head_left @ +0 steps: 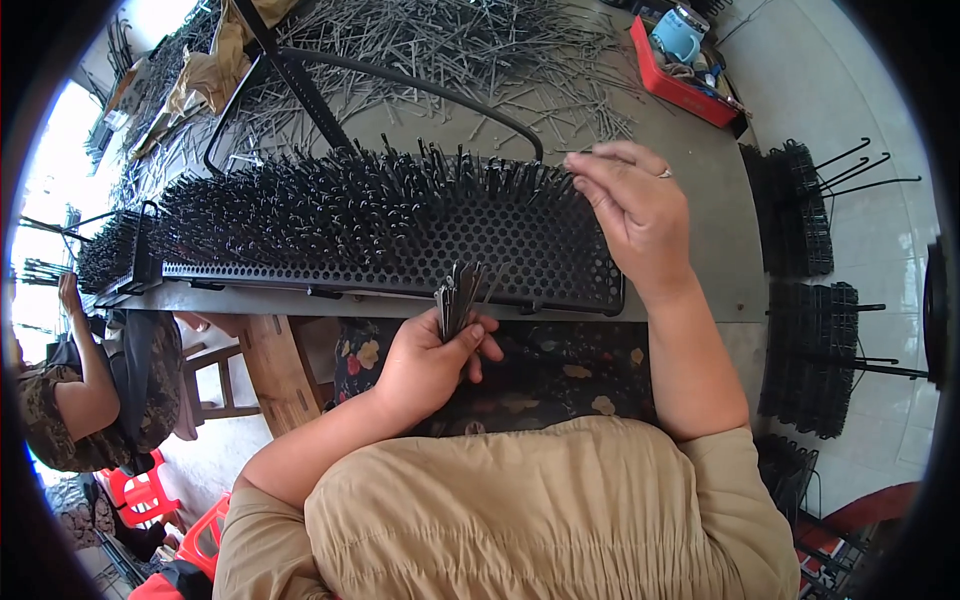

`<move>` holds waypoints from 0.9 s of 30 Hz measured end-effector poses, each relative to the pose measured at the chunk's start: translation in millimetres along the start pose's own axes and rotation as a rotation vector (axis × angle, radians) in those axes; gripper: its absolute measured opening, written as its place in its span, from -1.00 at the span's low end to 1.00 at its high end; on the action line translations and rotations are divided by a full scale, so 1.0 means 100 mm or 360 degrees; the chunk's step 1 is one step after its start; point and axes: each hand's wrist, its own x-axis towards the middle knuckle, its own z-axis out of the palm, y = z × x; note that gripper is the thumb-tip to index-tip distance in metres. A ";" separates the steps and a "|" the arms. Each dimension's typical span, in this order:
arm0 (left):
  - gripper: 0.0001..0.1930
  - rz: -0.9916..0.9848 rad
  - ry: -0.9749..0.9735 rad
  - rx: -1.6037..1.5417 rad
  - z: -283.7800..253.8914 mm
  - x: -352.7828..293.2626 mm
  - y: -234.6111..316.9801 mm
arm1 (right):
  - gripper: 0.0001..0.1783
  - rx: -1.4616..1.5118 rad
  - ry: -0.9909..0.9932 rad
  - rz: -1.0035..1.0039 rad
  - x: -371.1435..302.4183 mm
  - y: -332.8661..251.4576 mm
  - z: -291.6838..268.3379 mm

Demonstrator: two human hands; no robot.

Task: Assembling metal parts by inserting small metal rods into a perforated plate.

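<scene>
My left hand (425, 358) is closed round a bundle of thin dark metal rods (455, 298), their ends sticking up above the fist in front of the rack. A long black perforated rack (515, 255) lies across the bench before me. Many black rods (300, 205) with bent tips stand in its holes, densest at the left and centre, while bare holes show at the near right. Over the rack's far right corner, my right hand (637, 205) has thumb and fingers pinched together. Whatever lies between those fingertips is too small to make out.
Loose rods (470, 60) lie heaped on the bench behind the rack, under a black metal frame (420, 85). A red tray (685, 85) with a blue mug (678, 38) stands far right. Black rod bundles (815, 345) hang at right. Another person's arm (82, 350) shows at left.
</scene>
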 end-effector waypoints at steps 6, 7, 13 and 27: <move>-0.86 0.0001 0.0002 0.0008 0.02 0.02 0.02 | -0.73 -0.0264 -0.0078 0.0045 -0.02 0.06 -0.04; -0.86 0.0007 -0.0022 0.0014 0.02 0.03 0.02 | -0.74 -0.0257 -0.0101 0.0022 0.00 0.05 -0.03; -0.86 -0.0019 -0.0027 -0.0002 0.04 0.02 0.04 | -0.78 -0.0287 -0.0177 -0.0146 0.01 0.06 0.07; -0.87 -0.0028 -0.0017 -0.0060 0.03 0.01 0.03 | -0.83 -0.0405 -0.0065 0.0007 -0.13 -0.06 0.00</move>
